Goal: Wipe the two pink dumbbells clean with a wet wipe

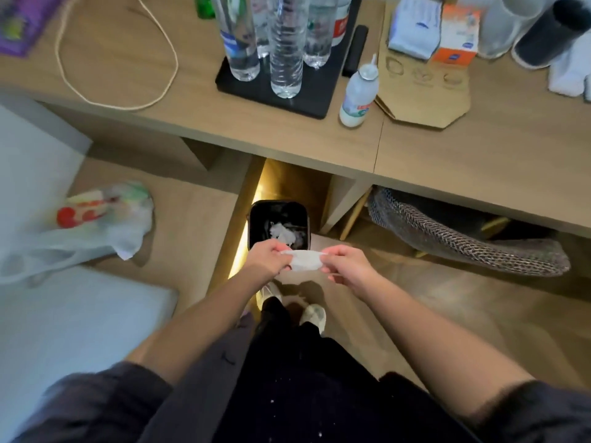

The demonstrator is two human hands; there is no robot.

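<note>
A white wet wipe [305,259] is stretched between both hands. My left hand [265,261] pinches its left end and my right hand [347,266] pinches its right end. The wipe hangs just in front of a small black waste bin [254,219] on the floor, which holds crumpled white paper. No pink dumbbell is in view.
A wooden desk [319,148] spans the top, carrying several water bottles on a black tray [307,103], a small white bottle [356,97], boxes and a cable. A plastic bag [105,219] lies left, a mesh chair [463,241] right, a white bed [64,330] at the left.
</note>
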